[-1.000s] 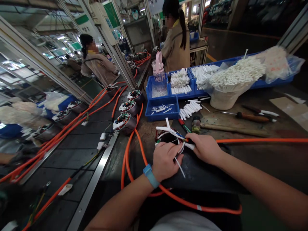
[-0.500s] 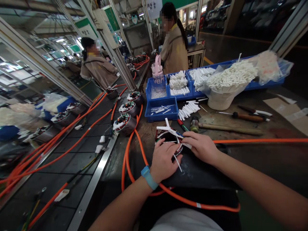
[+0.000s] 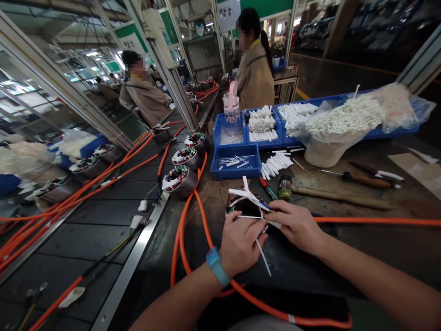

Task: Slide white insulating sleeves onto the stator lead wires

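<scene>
A motor stator with a dark round opening lies on the bench before me, partly hidden by both hands. White sleeves on its leads stick up at the far side. My left hand, wearing a blue wristband, is curled over the near edge. A thin white tie strip comes out between its thumb and fingers, and another white length crosses the opening above the fingertips. On the right edge, the closed fingers of my right hand press on coloured wires; the fingertips are partly hidden.
Behind the stator are a blue tray, loose white tubes, a marker, a small jar and a hammer-like wooden handle. An awl lies right. More stators and orange cables stand left. Two people work beyond.
The view has shifted, so the bench and both hands appear a little lower and further right. Both hands stay at the stator; the tie strip's tail points further down.
</scene>
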Available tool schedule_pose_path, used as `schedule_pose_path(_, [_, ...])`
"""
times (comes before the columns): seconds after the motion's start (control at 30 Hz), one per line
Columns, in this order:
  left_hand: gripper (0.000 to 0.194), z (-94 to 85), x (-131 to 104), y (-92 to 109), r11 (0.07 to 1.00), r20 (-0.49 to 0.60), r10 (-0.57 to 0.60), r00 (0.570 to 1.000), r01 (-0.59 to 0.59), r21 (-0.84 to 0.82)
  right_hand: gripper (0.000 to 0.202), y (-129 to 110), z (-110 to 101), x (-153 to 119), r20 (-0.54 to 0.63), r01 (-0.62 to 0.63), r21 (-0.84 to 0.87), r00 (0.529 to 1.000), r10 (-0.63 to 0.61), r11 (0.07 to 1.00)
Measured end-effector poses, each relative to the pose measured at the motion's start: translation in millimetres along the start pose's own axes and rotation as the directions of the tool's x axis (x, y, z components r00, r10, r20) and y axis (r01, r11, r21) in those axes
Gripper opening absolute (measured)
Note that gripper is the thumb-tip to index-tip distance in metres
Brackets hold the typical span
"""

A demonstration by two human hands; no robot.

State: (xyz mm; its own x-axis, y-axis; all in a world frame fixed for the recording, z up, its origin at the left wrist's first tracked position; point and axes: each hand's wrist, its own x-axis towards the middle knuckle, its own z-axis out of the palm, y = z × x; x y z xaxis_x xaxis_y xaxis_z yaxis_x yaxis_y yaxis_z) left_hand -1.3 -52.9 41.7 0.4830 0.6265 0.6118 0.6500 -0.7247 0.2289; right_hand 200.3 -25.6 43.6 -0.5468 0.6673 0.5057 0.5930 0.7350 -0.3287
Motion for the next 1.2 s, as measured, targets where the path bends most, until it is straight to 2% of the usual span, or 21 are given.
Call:
schedule_pose_path(0.17, [0.022, 3.0, 0.9, -1.0, 0.999, 0.012, 0.007, 1.0, -0.008, 0.05, 0.038, 2.7, 2.8, -4.9, -0.042, 0.042, -0.053, 0.998, -0.044, 0.998])
schedule_pose_path(0.37, [0.027, 1.3, -1.7, 4.4, 0.991, -0.046, -0.006, 0.999, 0.012, 0.136, 0.035, -6.1, -0.4, -6.6, 0.001, -0.005, -0.075, 1.0, 0.005, 0.997])
schedule_pose_path(0.43, [0.028, -0.8, -2.6, 4.5, 0.991, -0.043, -0.005, 0.999, 0.011, 0.137, 0.033, -5.4, -8.5, -6.8, 0.067, -0.015, -0.01, 0.998, 0.015, 1.0])
schedule_pose_path(0.5, [0.024, -2.3, -2.0, 4.0, 0.995, -0.023, -0.004, 1.0, 0.006, 0.102, 0.029, 4.9, -22.3, -4.5, 0.119, -0.016, 0.079, 0.993, 0.007, 0.997])
schedule_pose_path(0.53, [0.022, -2.6, -1.1, 3.8, 0.997, -0.017, -0.005, 1.0, 0.007, 0.077, 0.027, 14.7, -31.4, -2.3, 0.1, -0.041, 0.1, 0.994, 0.031, 0.994])
schedule_pose_path(0.57, [0.02, -2.6, 0.1, 3.9, 0.998, -0.022, -0.011, 1.0, 0.012, 0.053, 0.024, 27.7, -41.9, 0.5, 0.034, -0.109, 0.082, 0.994, 0.107, 0.991])
schedule_pose_path(0.6, [0.019, -2.4, 1.5, 4.1, 0.999, -0.035, -0.021, 0.999, 0.022, 0.034, 0.02, 43.2, -53.8, 4.0, -0.076, -0.213, 0.041, 0.974, 0.215, 0.976])
schedule_pose_path(0.63, [0.018, -1.9, 2.9, 4.6, 0.999, -0.053, -0.035, 0.998, 0.036, 0.02, 0.018, 60.5, -66.6, 7.8, -0.227, -0.365, -0.016, 0.908, 0.352, 0.931])
schedule_pose_path(0.67, [0.018, -1.2, 4.1, 5.3, 0.999, -0.074, -0.048, 0.996, 0.049, 0.009, 0.019, 78.5, -79.9, 11.9, -0.399, -0.542, -0.073, 0.785, 0.474, 0.837])
schedule_pose_path(0.7, [0.017, -0.3, 5.2, 6.0, 0.998, -0.095, -0.06, 0.994, 0.061, 0.001, 0.025, 96.1, -93.2, 15.9, -0.491, -0.629, -0.098, 0.705, 0.512, 0.771])
schedule_pose_path(0.73, [0.016, 0.7, 5.9, 6.7, 0.998, -0.113, -0.068, 0.991, 0.068, -0.003, 0.031, 112.2, -105.7, 19.8, -0.556, -0.682, -0.114, 0.647, 0.523, 0.722])
schedule_pose_path(0.77, [0.016, 1.6, 6.4, 7.1, 0.997, -0.13, -0.071, 0.989, 0.071, -0.004, 0.036, 126.1, -116.8, 23.2, -0.592, -0.714, -0.136, 0.614, 0.521, 0.687])
schedule_pose_path(0.83, [0.016, 3.2, 6.5, 7.3, 0.998, -0.158, -0.069, 0.985, 0.07, -0.002, 0.038, 145.6, -133.1, 27.8, -0.605, -0.731, -0.196, 0.615, 0.507, 0.654])
schedule_pose_path(0.9, [0.016, 4.4, 5.9, 6.7, 0.998, -0.173, -0.064, 0.983, 0.065, 0.002, 0.031, 154.7, -140.9, 28.8, -0.583, -0.725, -0.258, 0.644, 0.495, 0.639])
schedule_pose_path(0.97, [0.016, 5.0, 5.0, 6.1, 0.998, -0.174, -0.066, 0.983, 0.067, 0.002, 0.025, 157.2, -142.6, 26.4, -0.566, -0.712, -0.298, 0.668, 0.483, 0.637])
schedule_pose_path(1.1, [0.016, 6.0, 2.8, 5.9, 0.997, -0.172, -0.069, 0.983, 0.071, 0.005, 0.022, 159.8, -142.2, 19.4, -0.571, -0.682, -0.302, 0.689, 0.447, 0.666])
schedule_pose_path(1.13, [0.015, 6.4, 2.2, 5.9, 0.997, -0.173, -0.069, 0.982, 0.072, 0.008, 0.021, 160.5, -142.2, 19.3, -0.589, -0.675, -0.283, 0.683, 0.433, 0.681])
schedule_pose_path(1.2, [0.015, 7.4, 0.7, 5.7, 0.997, -0.173, -0.071, 0.982, 0.075, 0.017, 0.022, 158.8, -141.4, 22.0, -0.669, -0.67, -0.153, 0.611, 0.423, 0.727])
